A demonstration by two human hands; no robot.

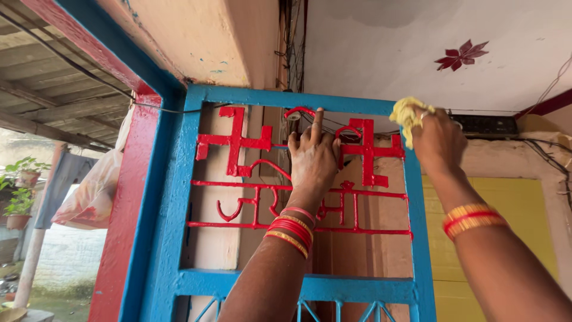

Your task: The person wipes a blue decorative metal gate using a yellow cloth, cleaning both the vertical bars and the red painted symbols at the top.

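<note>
A blue metal gate frame (179,197) fills the middle, with red metal grillwork (238,143) of bars and curved shapes inside its top panel. My left hand (313,158) grips the red grillwork near the panel's centre, index finger raised along a bar. My right hand (438,140) presses a crumpled yellow cloth (408,113) against the upper right corner of the blue frame. Both wrists carry red and gold bangles (292,226).
A red and blue door post (128,209) stands to the left, with a plastic bag (89,194) hanging beside it. Potted plants (21,185) sit far left. Cables (292,42) run above the gate. A yellow wall (524,209) lies behind on the right.
</note>
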